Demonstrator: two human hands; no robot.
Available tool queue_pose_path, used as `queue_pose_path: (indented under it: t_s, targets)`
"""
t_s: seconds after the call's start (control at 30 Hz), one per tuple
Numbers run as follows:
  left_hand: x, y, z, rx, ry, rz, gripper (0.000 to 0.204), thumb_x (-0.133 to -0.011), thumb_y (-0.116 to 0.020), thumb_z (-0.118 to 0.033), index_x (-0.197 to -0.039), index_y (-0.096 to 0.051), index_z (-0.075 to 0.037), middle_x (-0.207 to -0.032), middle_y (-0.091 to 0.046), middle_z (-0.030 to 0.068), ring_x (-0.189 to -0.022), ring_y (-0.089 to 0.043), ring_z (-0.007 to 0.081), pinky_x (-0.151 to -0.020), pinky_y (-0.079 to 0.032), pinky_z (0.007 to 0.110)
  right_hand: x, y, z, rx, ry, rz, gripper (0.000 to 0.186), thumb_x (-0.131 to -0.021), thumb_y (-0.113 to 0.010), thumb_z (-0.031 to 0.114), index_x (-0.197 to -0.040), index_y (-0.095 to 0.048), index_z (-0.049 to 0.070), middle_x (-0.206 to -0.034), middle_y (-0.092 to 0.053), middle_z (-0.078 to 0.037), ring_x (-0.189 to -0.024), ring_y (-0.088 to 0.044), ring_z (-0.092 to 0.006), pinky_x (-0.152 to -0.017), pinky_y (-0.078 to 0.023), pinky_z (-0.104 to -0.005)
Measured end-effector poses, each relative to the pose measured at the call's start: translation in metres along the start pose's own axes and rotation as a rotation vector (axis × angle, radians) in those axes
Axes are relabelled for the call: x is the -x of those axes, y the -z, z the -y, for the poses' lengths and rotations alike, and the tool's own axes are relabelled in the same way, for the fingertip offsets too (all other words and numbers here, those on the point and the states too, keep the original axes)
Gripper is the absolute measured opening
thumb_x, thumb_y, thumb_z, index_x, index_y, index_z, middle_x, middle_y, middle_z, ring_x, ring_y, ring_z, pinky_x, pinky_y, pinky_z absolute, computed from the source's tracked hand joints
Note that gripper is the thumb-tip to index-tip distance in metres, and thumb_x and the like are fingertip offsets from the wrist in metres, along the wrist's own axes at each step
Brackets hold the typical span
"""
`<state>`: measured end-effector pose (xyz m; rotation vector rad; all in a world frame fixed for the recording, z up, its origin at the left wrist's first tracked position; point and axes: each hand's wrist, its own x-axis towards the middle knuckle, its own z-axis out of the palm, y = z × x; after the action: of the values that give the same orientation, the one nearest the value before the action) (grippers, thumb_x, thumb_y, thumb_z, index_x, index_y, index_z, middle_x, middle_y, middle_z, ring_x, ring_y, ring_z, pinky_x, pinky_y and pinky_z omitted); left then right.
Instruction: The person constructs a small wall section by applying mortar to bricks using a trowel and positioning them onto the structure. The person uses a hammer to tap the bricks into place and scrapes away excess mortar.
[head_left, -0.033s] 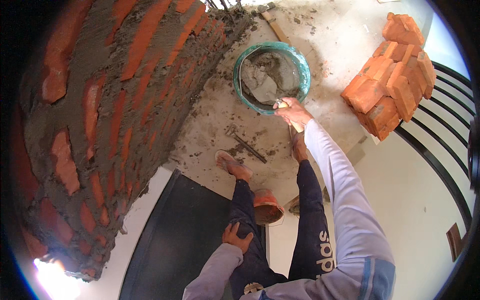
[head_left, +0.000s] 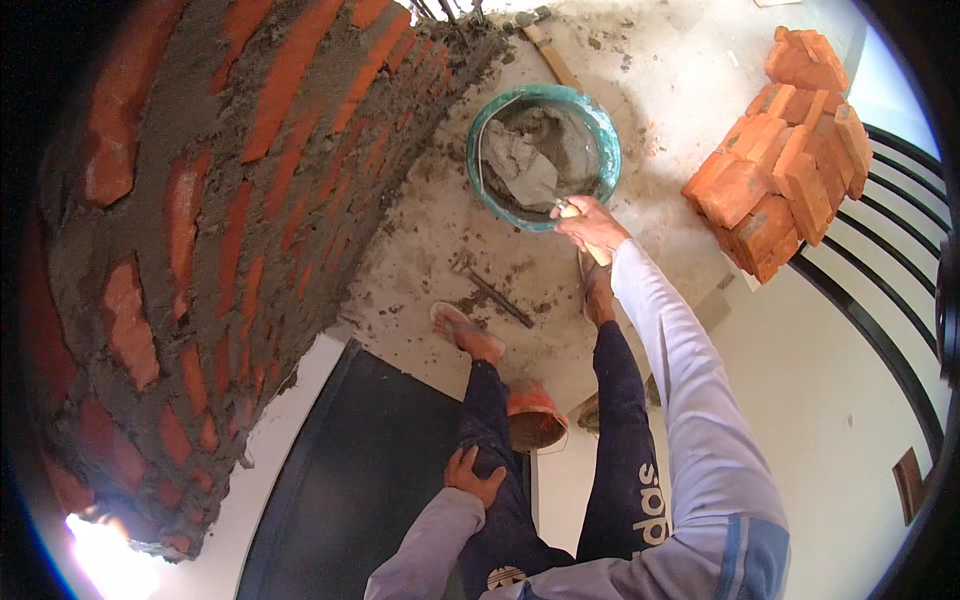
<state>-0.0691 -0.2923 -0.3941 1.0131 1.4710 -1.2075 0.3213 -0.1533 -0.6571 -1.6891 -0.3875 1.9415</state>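
Note:
My right hand (head_left: pixel 590 226) is closed round the pale handle of a trowel (head_left: pixel 599 254), at the near rim of a green tub (head_left: pixel 612 140). The trowel's blade reaches into the tub, among wet grey mortar (head_left: pixel 572 145) that partly hides its outline. My left hand (head_left: pixel 475 476) rests on my left leg with its fingers spread and nothing in them. Between the tub and my left foot, a hammer (head_left: pixel 497 298) lies on the floor.
On the left rises a brick wall (head_left: pixel 240 230) with mortar in its joints. Stacked orange bricks (head_left: pixel 770 170) stand at right, beside black railings (head_left: pixel 885 270). A red bucket (head_left: pixel 533 405) is between my legs. Beyond the tub lies a wooden-handled tool (head_left: pixel 550 52).
My right hand with the trowel has shifted slightly to the right and nearer to me. The mortar around the blade looks a little different. My left hand stays put.

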Motion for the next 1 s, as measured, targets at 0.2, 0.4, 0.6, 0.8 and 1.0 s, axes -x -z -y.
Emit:
queue_pose_path:
  t_s: [0.2,0.4,0.6,0.8,1.0]
  targets:
    - [0.005,-0.006,0.003,0.028,-0.073,-0.085,0.087,-0.081,-0.068,-0.053,-0.150,-0.035,-0.011,-0.156,-0.027,0.0199,-0.145,-0.024,0.0360,-0.119,-0.024,0.042,0.086,0.049,0.032,0.213,0.046,-0.008,0.020,-0.080,-0.065,0.000,-0.099,-0.061,0.003,-0.068,-0.058,-0.002,-0.042,-0.048,-0.0092,-0.037,-0.039,-0.0269]
    - [0.022,-0.037,0.026,0.203,-0.151,-0.177,0.093,-0.083,-0.065,-0.057,-0.153,-0.026,-0.009,-0.157,-0.024,0.0204,-0.143,-0.027,0.0370,-0.118,-0.025,0.041,0.268,0.003,0.150,0.324,-0.080,0.108,0.012,-0.081,-0.067,0.008,-0.092,-0.061,0.008,-0.067,-0.055,0.002,-0.046,-0.047,-0.0059,-0.038,-0.037,-0.0219]
    - [0.009,-0.076,0.091,0.583,-0.439,-0.118,0.069,-0.083,-0.068,-0.055,-0.134,-0.056,-0.010,-0.124,-0.065,0.0141,-0.108,-0.065,0.0303,-0.092,-0.051,0.042,0.447,-0.146,0.379,0.739,0.175,0.240,0.024,-0.079,-0.071,0.011,-0.101,-0.065,0.004,-0.074,-0.062,-0.002,-0.051,-0.052,-0.0079,-0.043,-0.042,-0.0242]
    - [0.050,-0.107,0.134,1.077,-0.401,-0.527,0.039,-0.078,-0.075,-0.045,-0.086,-0.067,-0.008,-0.070,-0.062,0.0078,-0.063,-0.056,0.0181,-0.059,-0.047,0.038,0.445,-0.302,0.497,1.264,0.969,0.373,0.022,-0.081,-0.066,0.012,-0.098,-0.063,-0.001,-0.082,-0.065,-0.016,-0.068,-0.063,-0.0246,-0.062,-0.049,-0.0325]
    - [0.061,-0.107,0.176,0.772,-0.259,-0.284,0.043,-0.075,-0.070,-0.048,-0.087,-0.074,-0.007,-0.081,-0.071,0.0151,-0.078,-0.070,0.0281,-0.068,-0.052,0.044,0.388,-0.367,0.463,1.602,1.628,-0.037,0.023,-0.079,-0.063,0.009,-0.102,-0.062,0.004,-0.084,-0.060,-0.014,-0.075,-0.062,-0.0317,-0.065,-0.054,-0.0405]
